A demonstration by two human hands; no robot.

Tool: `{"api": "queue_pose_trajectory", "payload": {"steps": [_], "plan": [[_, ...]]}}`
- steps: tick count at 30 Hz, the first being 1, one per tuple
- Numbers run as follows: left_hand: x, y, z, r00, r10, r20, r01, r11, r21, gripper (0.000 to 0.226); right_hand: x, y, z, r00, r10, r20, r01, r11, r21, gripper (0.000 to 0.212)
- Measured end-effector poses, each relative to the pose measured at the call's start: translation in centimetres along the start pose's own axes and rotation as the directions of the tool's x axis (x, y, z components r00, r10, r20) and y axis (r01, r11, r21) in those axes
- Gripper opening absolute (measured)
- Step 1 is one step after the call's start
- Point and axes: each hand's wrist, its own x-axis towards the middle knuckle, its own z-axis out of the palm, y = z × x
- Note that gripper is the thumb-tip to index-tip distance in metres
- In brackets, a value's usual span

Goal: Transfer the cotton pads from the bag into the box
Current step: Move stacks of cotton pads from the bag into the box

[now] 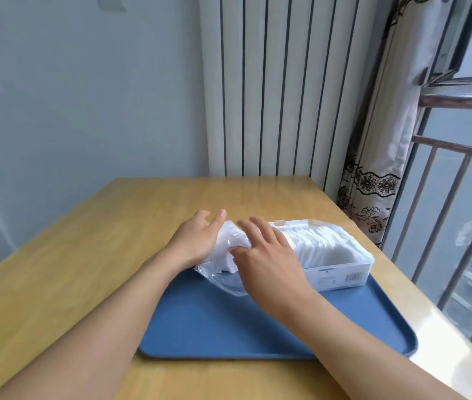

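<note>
Wooden worktop by a window, and both forearms come in from the near edge across a blue tray. The bag, clear plastic with a red zip strip, lies half on the tray's far-left part, mouth toward us and right. The left hand cups its far end, fingers extended, thumb side hidden behind the plastic, so I cannot tell whether it pinches or only steadies. The right hand lies over the bag's mouth, fingers spread and fairly straight; whether its thumb has a pad underneath is hidden. A few pads show white inside the bag. Just right of the hands, touching or nearly touching the bag, sits the box, clear, open-topped, already packed with a row of upright pads that fills most of it. Beyond are a radiator, a curtain and window bars.

The risks now. That box looks close to full, so pressing more in could buckle the row or pop pads over the rim. The bag is slippery; if the left hand only rests, pulling could drag the whole bag along. A loose stack may fan out and spill onto the tray. And the right wrist passes close to the box's near corner; a careless sweep could shove it toward the tray edge.
</note>
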Motion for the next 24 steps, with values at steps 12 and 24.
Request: {"api": "queue_pose_trajectory", "payload": {"steps": [12,24], "plan": [[-1.6,-5.1,-0.3,0.993,-0.047,-0.106,0.003,0.923,-0.384,0.025,0.0,-1.2,-0.5,1.000,0.031,0.002,-0.030,0.975,0.222,0.033],[-1.8,-4.1,1.1,0.960,-0.179,-0.215,0.052,0.869,-0.492,0.020,-0.1,-1.4,-0.2,0.999,-0.012,-0.033,0.021,0.962,0.272,0.022]]}}
